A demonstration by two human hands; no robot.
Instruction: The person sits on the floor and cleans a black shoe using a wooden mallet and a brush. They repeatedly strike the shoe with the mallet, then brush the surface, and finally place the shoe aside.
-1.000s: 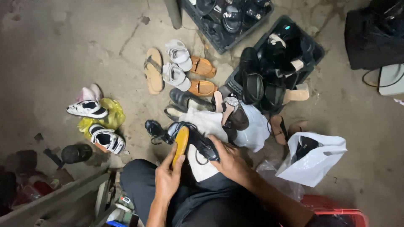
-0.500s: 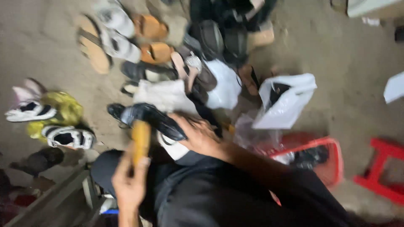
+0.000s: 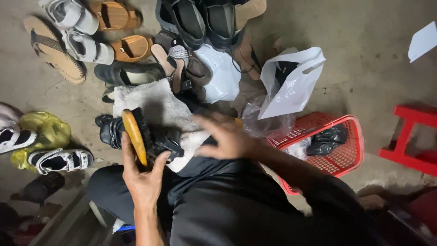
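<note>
The left hand [image 3: 142,180] grips a glossy black leather shoe [image 3: 150,136] by its curved yellow sole, tilted over a nubbly white towel [image 3: 157,102] on the lap. The right hand [image 3: 225,136] hovers beside it, fingers spread, holding nothing, near a red mesh basket [image 3: 348,150].

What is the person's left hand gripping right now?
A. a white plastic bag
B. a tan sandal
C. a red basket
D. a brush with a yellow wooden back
D: the left hand is wrapped around the brush, whose yellow back faces up over the black shoe, while the right hand hovers open, apart from the bag and basket.
</note>
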